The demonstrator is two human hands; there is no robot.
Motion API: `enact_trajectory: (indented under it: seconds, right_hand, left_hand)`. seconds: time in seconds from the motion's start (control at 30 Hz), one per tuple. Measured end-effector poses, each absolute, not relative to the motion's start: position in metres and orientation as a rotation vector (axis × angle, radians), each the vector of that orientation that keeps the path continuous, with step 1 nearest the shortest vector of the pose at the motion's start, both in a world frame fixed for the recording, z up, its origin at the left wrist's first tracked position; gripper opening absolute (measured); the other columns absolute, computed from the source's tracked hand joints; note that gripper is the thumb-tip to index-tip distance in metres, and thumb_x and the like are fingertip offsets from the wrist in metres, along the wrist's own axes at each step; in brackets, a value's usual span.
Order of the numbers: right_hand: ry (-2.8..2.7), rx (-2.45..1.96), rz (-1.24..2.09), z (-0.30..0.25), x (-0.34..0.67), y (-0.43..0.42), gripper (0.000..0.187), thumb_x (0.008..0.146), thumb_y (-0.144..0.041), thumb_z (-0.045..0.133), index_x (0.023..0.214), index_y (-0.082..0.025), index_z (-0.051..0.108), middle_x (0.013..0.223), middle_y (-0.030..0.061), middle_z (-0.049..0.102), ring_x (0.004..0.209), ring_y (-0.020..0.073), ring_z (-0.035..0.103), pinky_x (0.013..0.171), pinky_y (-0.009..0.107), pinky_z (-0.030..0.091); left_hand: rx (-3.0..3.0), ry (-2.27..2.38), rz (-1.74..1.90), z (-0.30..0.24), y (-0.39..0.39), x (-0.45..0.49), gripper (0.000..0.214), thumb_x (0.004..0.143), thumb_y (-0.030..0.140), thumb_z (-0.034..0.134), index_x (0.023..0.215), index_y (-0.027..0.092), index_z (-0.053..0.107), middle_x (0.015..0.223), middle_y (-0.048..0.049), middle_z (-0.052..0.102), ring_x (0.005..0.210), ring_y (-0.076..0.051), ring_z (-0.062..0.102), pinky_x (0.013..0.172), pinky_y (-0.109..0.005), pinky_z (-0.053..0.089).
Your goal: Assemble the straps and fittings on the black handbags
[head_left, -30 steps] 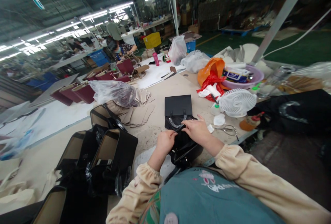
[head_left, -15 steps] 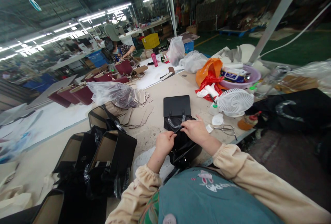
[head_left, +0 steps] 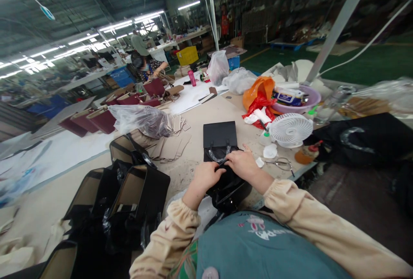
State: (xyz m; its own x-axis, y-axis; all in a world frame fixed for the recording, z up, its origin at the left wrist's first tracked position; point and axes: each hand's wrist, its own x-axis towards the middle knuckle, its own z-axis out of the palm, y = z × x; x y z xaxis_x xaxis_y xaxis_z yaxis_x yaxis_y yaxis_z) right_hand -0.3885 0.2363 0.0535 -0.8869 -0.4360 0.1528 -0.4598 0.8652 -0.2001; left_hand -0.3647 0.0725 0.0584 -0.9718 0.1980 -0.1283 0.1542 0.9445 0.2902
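Note:
A black handbag [head_left: 220, 135] lies on the work table in front of my body, its stiff flat panel pointing away from me. Its curved handle, wrapped in clear plastic, arches just beyond my fingers. My left hand [head_left: 207, 176] grips the bag's soft black material from the left, thumb and fingers curled at its edge. From the right, my right hand [head_left: 243, 165] holds the same edge, fingertips close to the handle. The material between the fingertips is partly hidden. The lower part of the bag hangs toward my apron.
Several open black bags [head_left: 129, 193] stand at left. Beige panels [head_left: 167, 145] lie beneath a plastic bag [head_left: 142, 120]. Right are scissors [head_left: 282, 164], a white fan [head_left: 291, 129], a glue bottle [head_left: 305, 154] and a purple basin [head_left: 301, 105]. A co-worker [head_left: 151, 66] sits beyond maroon bags [head_left: 100, 120].
My left hand has shifted slightly right and its pinch has loosened into a broader hold on the bag's edge. My right hand stays nearly in place.

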Motion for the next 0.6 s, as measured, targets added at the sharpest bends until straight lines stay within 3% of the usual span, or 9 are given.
enact_trajectory:
  seconds: [0.13,0.3,0.6]
  right_hand:
    - [-2.938,0.695,0.366,0.054,-0.390,0.238,0.014,0.083,-0.030,0.052,0.086,-0.025,0.065,0.086,0.0024,0.069,0.087,0.0198,0.061,0.102,0.046,0.019]
    - [-2.879,0.667,0.429,0.056,-0.391,0.250,0.024,0.081,-0.028,0.057,0.105,-0.027,0.059,0.091,0.0006,0.069,0.088,0.0193,0.061,0.101,0.045,0.021]
    - [-2.906,0.617,0.374,0.056,-0.394,0.253,0.016,0.082,-0.030,0.055,0.095,-0.026,0.064,0.092,0.0019,0.069,0.088,0.0191,0.060,0.098,0.039,0.027]
  left_hand:
    - [0.258,2.960,0.456,0.053,0.082,-0.376,0.024,0.085,0.033,0.049,0.088,0.021,0.069,0.089,-0.0076,0.069,0.083,-0.019,0.063,0.074,-0.027,0.043]
    - [0.216,3.041,0.426,0.042,0.081,-0.378,0.022,0.086,0.029,0.048,0.087,0.020,0.067,0.087,-0.0085,0.069,0.080,-0.019,0.063,0.071,-0.027,0.043]
    - [0.254,3.055,0.484,0.038,0.080,-0.373,0.023,0.086,0.031,0.046,0.085,0.021,0.066,0.085,-0.0056,0.069,0.077,-0.017,0.062,0.068,-0.025,0.041]
